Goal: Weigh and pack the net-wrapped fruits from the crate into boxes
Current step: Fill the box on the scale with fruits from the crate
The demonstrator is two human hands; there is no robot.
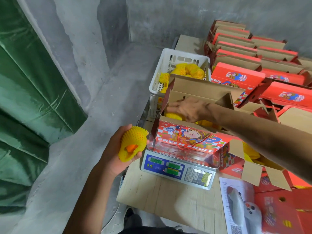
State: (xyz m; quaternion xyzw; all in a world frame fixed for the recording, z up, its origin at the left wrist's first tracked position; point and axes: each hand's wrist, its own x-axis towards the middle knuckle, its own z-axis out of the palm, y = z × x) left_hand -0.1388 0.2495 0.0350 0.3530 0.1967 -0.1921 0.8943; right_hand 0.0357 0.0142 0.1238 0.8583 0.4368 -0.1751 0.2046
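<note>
Roughly by size, label by label:
Table: pale wooden tabletop (168,196), bearing all below.
Stack: red printed cardboard boxes (239,76), far right, flaps up.
Crate: white slotted plastic crate (157,81), behind the scale, holding yellow net-wrapped fruits (190,70).
Box: open red "FRESH FRUIT" carton (190,141), sitting on the scale, netted fruit inside.
Scale: grey-blue digital scale (177,168); reading too blurred.
Right hand (187,108): inside the carton, on fruit; grip unclear.
Left hand (116,152): gripping one yellow foam-netted orange fruit (132,145), left of the scale.
</note>
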